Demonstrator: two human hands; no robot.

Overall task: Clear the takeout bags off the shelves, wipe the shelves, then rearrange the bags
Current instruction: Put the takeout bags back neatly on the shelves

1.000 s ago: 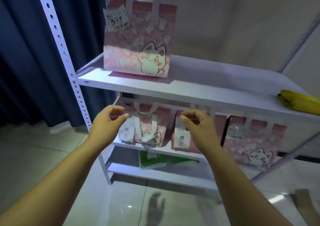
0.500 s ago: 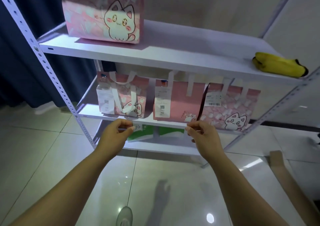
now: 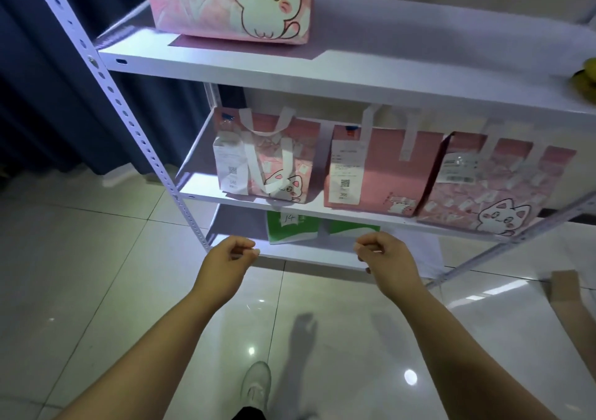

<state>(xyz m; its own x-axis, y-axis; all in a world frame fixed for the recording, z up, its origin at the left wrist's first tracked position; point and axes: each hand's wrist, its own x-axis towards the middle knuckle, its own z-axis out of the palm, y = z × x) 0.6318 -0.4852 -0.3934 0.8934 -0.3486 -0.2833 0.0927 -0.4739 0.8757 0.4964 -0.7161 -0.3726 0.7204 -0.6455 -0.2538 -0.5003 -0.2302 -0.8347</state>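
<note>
Left hand [image 3: 230, 260]: grip together, fingers curled and thumb against the forefinger, holding nothing; it hangs in front of the bottom shelf's front edge.
Right hand [image 3: 388, 258]: grip together in the same way and empty, level with the left and well apart from it.
Top shelf [image 3: 322, 78]: one large cat bag [image 3: 232, 3], pink, stands upright near the left end; a yellow thing [image 3: 587, 74] lies at the far right, cut off by the frame.
Middle shelf [image 3: 225, 199]: three pink bags stand upright in a row.
Left bag [image 3: 274, 161]: cat print, white handles drooping over the front, a white slip on its left side.
Middle bag [image 3: 380, 171]: mostly plain pink, with a long white slip; it stands just beside the left bag.
Right bag [image 3: 496, 187]: cat print with a barcode slip; it touches the middle bag.
Bottom shelf [image 3: 306, 257]: one green bag [image 3: 290, 229] marked "14", behind and between the hands.
Contents: hidden in every bag.
Floor [image 3: 96, 274]: glossy tiles, with a pale shoe [image 3: 256, 384] and a piece of cardboard [image 3: 567, 294] at the right.
</note>
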